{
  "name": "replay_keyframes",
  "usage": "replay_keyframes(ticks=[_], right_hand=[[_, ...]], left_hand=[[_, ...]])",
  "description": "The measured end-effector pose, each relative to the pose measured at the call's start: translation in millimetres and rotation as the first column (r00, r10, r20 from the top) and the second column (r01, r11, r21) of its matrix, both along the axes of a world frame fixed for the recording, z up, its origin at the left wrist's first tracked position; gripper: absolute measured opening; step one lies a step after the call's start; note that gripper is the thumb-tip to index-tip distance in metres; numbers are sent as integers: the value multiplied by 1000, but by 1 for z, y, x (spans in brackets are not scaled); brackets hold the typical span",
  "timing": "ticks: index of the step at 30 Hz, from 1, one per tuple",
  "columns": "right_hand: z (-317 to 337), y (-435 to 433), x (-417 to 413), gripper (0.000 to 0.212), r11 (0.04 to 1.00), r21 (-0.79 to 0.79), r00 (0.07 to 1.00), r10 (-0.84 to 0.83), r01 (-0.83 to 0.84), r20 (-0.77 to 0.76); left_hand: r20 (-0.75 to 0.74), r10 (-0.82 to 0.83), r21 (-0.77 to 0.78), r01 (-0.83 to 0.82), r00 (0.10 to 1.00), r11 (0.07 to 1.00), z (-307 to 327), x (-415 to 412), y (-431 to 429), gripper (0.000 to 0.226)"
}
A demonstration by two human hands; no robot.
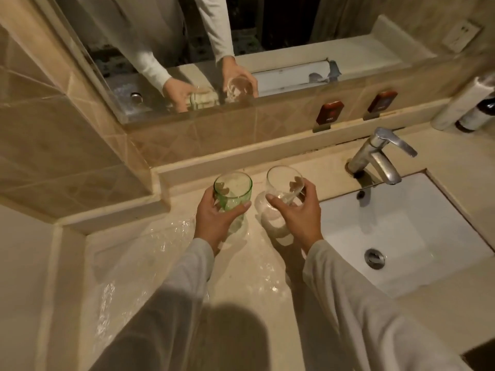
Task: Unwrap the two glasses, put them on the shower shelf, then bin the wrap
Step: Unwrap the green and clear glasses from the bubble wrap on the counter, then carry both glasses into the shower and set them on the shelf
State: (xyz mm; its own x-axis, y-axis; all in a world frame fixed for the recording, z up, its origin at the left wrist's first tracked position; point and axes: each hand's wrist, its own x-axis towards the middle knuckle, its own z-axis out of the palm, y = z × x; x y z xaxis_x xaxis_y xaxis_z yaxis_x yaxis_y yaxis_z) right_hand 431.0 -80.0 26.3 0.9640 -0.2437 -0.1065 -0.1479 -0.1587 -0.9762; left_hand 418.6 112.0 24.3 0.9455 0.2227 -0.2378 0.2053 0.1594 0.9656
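My left hand [217, 218] grips a green glass [233, 189], upright, just above the beige counter [241, 277]. My right hand [297, 212] grips a clear glass [284, 183] beside it, also upright and mouth up. Both glasses are bare, with no wrap on them. A sheet of clear bubble wrap [139, 263] lies spread flat on the counter under and left of my left forearm. The mirror [281, 22] above reflects both hands and glasses.
A white sink basin [401, 236] with a chrome tap [380, 153] lies to the right. A tiled ledge [241, 167] runs along the wall under the mirror. Bottles [471, 111] stand at the far right corner. Two small red tags [329, 112] hang on the backsplash.
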Motion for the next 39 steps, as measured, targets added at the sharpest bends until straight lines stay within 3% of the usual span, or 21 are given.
replay_keyframes(ticks=[9,15,19,22,24,27,31,33,36,39], right_hand=[[88,-62,-64,69,931,366,996,-40,9,77],[137,-138,-140,61,890,445,983,-160,103,93],[163,-199,-209,53,829,510,944,-318,229,93],[178,-245,-270,62,771,541,882,-460,337,105],[183,-276,-317,64,751,533,845,-521,389,118],[186,-320,-395,69,734,490,793,-595,471,130],[190,-374,-503,61,693,430,715,-685,578,143],[192,-396,-556,60,655,392,660,-738,646,143],[193,-420,-626,62,579,350,564,-811,736,157],[194,-436,-693,63,476,348,449,-879,807,160]], left_hand=[[72,-155,-145,164,985,976,94,-39,-54,52],[98,-369,-221,382,924,897,134,-72,-132,47],[135,-533,-234,550,835,802,160,-108,-207,50],[153,-613,-248,631,775,735,177,-147,-267,70],[165,-671,-254,688,723,680,186,-181,-309,75],[192,-750,-250,770,633,587,194,-234,-367,57],[197,-841,-265,853,504,450,194,-315,-441,55],[186,-886,-265,890,424,370,194,-358,-478,50],[183,-946,-265,940,268,215,193,-420,-527,26],[180,-974,-296,952,135,78,196,-481,-571,28]])
